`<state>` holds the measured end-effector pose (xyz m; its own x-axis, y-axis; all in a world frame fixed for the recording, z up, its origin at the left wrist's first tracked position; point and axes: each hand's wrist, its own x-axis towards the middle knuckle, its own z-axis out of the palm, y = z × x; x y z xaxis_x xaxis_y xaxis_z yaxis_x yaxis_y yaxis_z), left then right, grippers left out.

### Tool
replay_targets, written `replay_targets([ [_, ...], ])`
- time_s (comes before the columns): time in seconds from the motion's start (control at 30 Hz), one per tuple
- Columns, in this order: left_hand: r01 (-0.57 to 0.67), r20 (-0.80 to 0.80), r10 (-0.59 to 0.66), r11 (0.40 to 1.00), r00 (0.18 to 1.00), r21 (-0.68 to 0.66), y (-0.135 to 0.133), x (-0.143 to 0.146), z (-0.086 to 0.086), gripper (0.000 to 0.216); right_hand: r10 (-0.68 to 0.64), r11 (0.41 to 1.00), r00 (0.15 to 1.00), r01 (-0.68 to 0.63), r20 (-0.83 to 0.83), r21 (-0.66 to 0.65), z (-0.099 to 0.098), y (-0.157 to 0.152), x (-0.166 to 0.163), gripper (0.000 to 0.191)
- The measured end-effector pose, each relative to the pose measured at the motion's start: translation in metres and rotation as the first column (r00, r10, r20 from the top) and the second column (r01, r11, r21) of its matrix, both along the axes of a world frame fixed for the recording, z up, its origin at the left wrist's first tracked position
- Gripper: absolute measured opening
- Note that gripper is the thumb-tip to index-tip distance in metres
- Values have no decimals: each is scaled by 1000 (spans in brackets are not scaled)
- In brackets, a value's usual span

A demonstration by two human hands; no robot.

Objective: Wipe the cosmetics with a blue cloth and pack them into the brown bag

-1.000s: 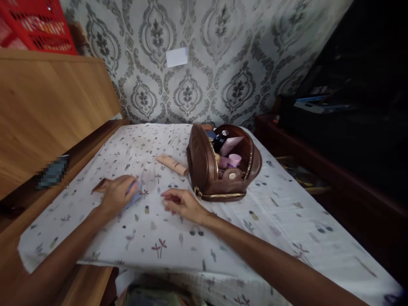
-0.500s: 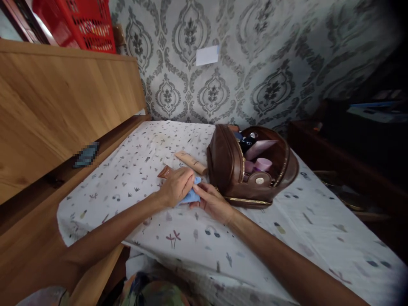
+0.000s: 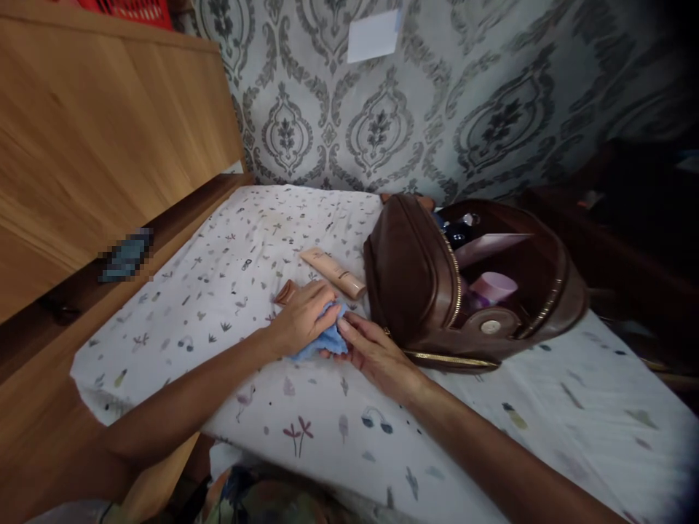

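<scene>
left hand [image 3: 302, 314] and right hand [image 3: 383, 359] have fingers clamped on the cloth [image 3: 330, 339]; a light, even grip should avoid squeezing the brown tube [image 3: 285, 293] poking beyond the left fingers.

blue on the cloth [image 3: 332, 340]; dark brown on the bag [image 3: 412, 269], gold on its zips [image 3: 453, 360]; peach on the long tube [image 3: 332, 271]; white with small palm prints on the sheet [image 3: 245, 291]; grey damask across the wallpaper [image 3: 376, 124].

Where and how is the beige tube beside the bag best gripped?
Probably around the middle, from above, pinching across its width: the beige tube lies flat on the printed sheet, its capped end close to the brown bag, while the left hand and blue cloth crowd its near side.
</scene>
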<state>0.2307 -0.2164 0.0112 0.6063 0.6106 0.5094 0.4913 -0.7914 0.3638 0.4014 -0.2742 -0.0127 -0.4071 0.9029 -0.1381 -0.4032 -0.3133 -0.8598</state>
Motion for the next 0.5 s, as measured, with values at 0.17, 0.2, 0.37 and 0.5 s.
replay_targets([
  [0.17,-105,-96,115,989,989,103,15,-16,-5,22,-21,999,1000,22,13,-49,0,-1,1,50],
  [0.2,-129,-102,142,984,985,125,18,-20,-6,22,-27,998,999,28,16,-49,0,-1,1,50],
  [0.37,-257,-172,286,951,943,175,32,-41,-11,24,-27,999,998,29,60,-26,1,-2,2,58],
  [0.5,-359,-260,383,924,886,135,38,-59,-11,23,-28,999,994,25,104,23,1,-3,3,60],
])
